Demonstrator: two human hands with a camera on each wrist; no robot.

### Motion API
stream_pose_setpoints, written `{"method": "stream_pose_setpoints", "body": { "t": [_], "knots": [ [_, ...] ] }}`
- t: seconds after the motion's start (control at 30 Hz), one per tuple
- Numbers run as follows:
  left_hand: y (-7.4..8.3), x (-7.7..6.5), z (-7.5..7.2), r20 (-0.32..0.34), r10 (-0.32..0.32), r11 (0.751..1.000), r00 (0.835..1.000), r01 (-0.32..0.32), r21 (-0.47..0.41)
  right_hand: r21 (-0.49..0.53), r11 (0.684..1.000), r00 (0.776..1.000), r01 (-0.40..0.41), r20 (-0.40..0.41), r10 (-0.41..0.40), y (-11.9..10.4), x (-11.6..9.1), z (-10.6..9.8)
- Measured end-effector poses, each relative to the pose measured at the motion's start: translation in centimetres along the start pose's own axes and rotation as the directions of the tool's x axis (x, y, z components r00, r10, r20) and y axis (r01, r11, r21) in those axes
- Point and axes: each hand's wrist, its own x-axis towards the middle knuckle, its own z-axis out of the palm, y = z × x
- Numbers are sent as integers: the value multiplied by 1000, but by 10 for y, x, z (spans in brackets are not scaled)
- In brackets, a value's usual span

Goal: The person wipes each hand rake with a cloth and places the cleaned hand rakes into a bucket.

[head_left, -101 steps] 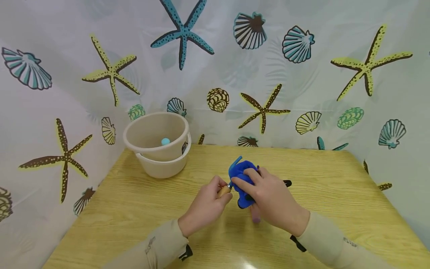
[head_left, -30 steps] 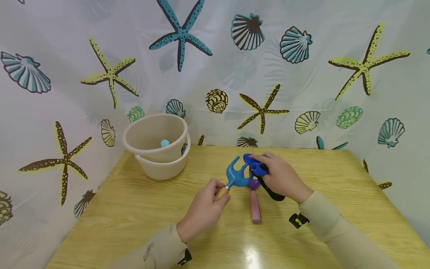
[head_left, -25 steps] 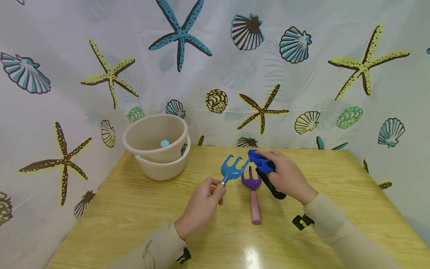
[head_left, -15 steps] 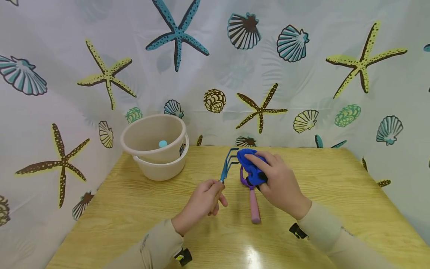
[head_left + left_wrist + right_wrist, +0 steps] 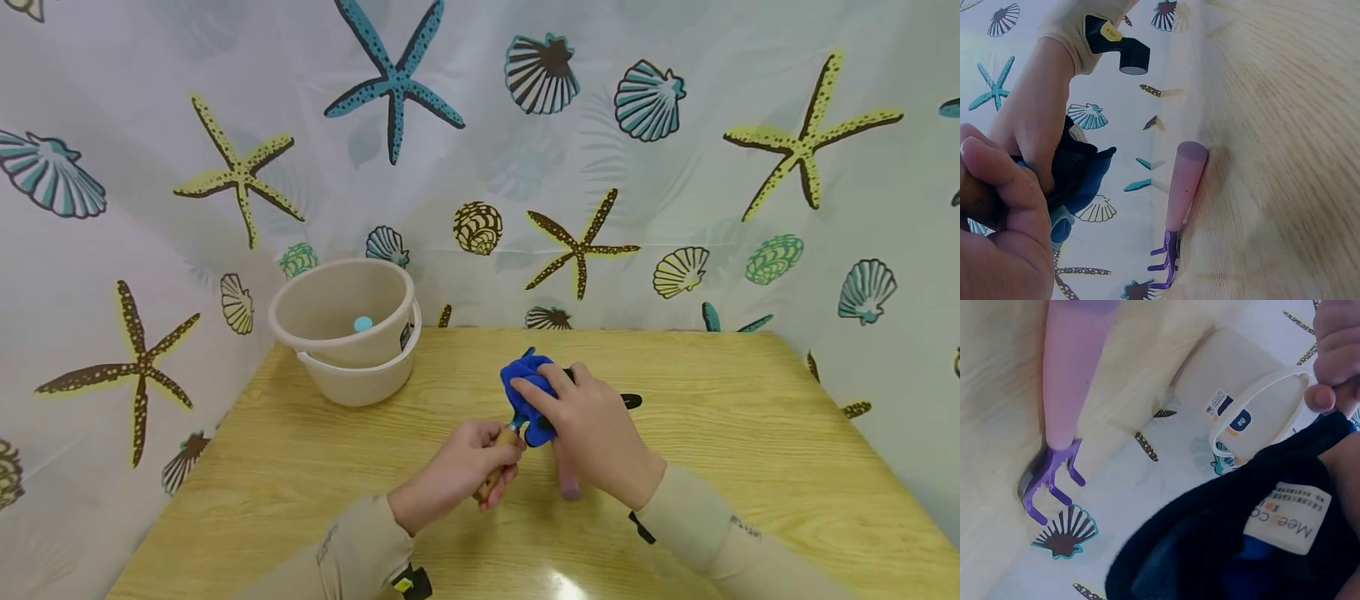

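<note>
My left hand grips the wooden handle of a small blue hand rake, head raised above the table. My right hand holds a blue cloth with dark edging around the rake's head, so most of the tines are hidden; one tip pokes out at the top. In the right wrist view the cloth shows a white label. Below the right hand, a purple hand rake with a pink handle lies on the table. Its tines show in the right wrist view.
A beige bucket with a white handle stands at the back left, a light blue round thing inside it. Behind the wooden table hangs a curtain printed with starfish and shells.
The blue rake, held clear of the cloth and turned about in my left hand, is now covered by the cloth again. My right hand has moved left with it. The purple rake lies still.
</note>
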Motion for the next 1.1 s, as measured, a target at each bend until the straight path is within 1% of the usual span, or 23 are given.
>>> {"method": "stream_pose_setpoints", "body": {
  "t": [0.1,0.23,0.3,0.43,0.53,0.63,0.77,0.9,1.0,1.1],
  "knots": [
    [-1,-1,0,3,0,1000,1000,0,1,-22,1000,1000,-22,20,23,-1,4,-3],
    [0,-2,3,-13,-17,1000,1000,17,4,-49,998,997,-41,63,44,-6,5,-9],
    [-1,-1,3,-21,-31,1000,999,31,3,-39,998,994,-47,100,51,-9,3,-13],
    [-6,2,1,-41,-36,999,999,36,3,28,998,980,-56,191,50,-15,-1,-23],
    [-6,2,-1,-39,-37,999,999,37,11,49,997,973,-66,224,53,-15,-2,-26],
    [-6,1,-2,-14,-42,999,999,42,3,14,999,977,-52,207,48,-12,-1,-24],
    [-6,0,-2,18,-55,998,998,55,-14,-98,995,988,-32,147,46,-5,-1,-17],
    [-6,0,-1,19,-60,998,998,61,-26,-187,981,992,-43,107,64,-1,-1,-14],
    [-5,1,0,4,-51,998,999,51,-39,-223,973,994,-58,77,77,-1,-1,-14],
    [-2,1,1,8,-44,998,999,44,-49,-251,965,994,-75,58,93,1,0,-17]
  ]
}}
